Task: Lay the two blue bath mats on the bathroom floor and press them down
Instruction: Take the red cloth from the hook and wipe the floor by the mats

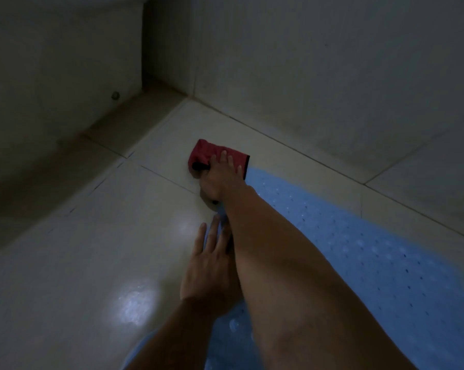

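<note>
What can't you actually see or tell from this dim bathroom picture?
- Second mat: only one blue mat is clearly visible; the arms and bottom edge cut it off.
- Red cloth: the right hand covers part of it; what it is stays unclear.
- Left hand: the right forearm hides its far fingers.
- Small round fitting on the wall: too small and dark to identify.

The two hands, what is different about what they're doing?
The right hand reaches farther out, to the far end of the blue mat, and lies on a red cloth. The left hand is nearer and lies on the mat's left edge. The right arm crosses over the left hand, hiding part of it. The red cloth is small and bunched; the mat is big and flat. Both hands point away, fingers fairly straight, palms down.
</note>
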`<state>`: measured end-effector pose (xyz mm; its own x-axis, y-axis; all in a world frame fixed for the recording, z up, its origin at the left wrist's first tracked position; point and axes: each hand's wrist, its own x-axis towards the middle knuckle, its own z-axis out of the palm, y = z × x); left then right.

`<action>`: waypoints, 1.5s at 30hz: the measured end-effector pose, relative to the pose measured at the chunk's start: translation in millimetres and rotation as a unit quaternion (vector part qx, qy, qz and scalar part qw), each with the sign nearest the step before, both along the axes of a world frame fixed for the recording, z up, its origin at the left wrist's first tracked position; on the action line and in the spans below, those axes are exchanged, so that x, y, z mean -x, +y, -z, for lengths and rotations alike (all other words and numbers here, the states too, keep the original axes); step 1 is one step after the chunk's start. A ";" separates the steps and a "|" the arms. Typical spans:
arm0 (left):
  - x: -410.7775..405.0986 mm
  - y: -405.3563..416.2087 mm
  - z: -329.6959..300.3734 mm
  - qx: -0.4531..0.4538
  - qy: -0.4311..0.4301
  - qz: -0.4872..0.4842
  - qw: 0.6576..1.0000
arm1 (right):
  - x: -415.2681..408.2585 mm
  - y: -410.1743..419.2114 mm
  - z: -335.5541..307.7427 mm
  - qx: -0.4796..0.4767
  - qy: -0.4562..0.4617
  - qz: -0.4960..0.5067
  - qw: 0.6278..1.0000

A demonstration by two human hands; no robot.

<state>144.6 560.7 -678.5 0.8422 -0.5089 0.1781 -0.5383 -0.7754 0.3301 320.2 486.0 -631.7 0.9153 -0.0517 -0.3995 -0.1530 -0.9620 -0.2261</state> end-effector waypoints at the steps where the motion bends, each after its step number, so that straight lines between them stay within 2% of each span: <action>1: -1.0 0.2 3.5 -0.008 0.003 -0.005 1.000 | -6.0 -6.3 -3.7 -0.001 -0.002 0.005 1.000; 6: -2.7 -2.5 10.8 -0.064 0.039 0.003 0.997 | -27.2 -63.5 -19.4 0.023 -0.021 0.084 0.996; 10: -1.4 -7.2 5.6 -0.068 0.050 -0.025 0.996 | -5.1 -134.8 -17.3 0.011 -0.140 0.120 0.983; 12: -1.1 -6.4 6.5 -0.077 0.058 -0.026 0.995 | 25.3 -173.6 -14.3 0.004 -0.169 0.157 0.973; 16: -4.3 -5.2 4.2 -0.072 0.057 -0.029 0.995 | 73.0 -239.2 -10.2 0.111 -0.152 0.229 0.955; 18: -6.0 -3.3 2.4 -0.083 0.061 -0.035 0.994 | 64.2 -225.5 -8.2 0.096 -0.148 0.283 0.943; 21: -4.5 -3.6 1.0 -0.103 0.058 -0.037 0.992 | 37.6 -168.5 2.8 0.058 -0.206 0.197 0.957; 23: -3.8 -2.7 0.2 -0.107 0.057 -0.039 0.992 | 29.4 -133.6 4.7 0.012 -0.165 0.099 0.981; 25: -4.1 -1.4 2.3 -0.103 0.056 -0.039 0.992 | 31.2 -132.0 -3.5 0.007 -0.115 0.052 0.992; 28: -2.7 -1.1 5.9 -0.097 0.049 -0.028 0.994 | 61.9 -202.4 -14.2 0.002 -0.135 0.135 0.982; 30: -2.4 -1.5 5.8 -0.098 0.045 -0.028 0.994 | 100.1 -270.8 -17.8 0.034 -0.113 0.201 0.972; 33: -2.5 -1.1 8.3 -0.111 0.040 -0.027 0.993 | 148.4 -333.0 -21.4 0.078 -0.063 0.233 0.967; 37: -0.1 -3.8 5.4 -0.133 0.057 -0.033 0.989 | 144.6 -354.2 1.0 0.084 -0.026 0.217 0.972; 40: 1.4 -17.2 -8.3 -0.162 0.094 -0.072 0.980 | 132.2 -361.3 8.5 0.090 0.006 0.225 0.970; 41: 3.8 -29.0 -13.9 -0.177 0.080 -0.075 0.978 | 134.0 -362.7 7.4 0.085 0.011 0.220 0.972; 43: 14.7 -63.8 -25.4 -0.183 0.038 -0.033 0.982 | 133.9 -365.5 8.8 0.078 0.006 0.210 0.975; 45: 35.2 -109.7 -21.1 -0.168 0.035 0.052 0.984 | 134.3 -364.2 9.5 0.068 0.018 0.212 0.975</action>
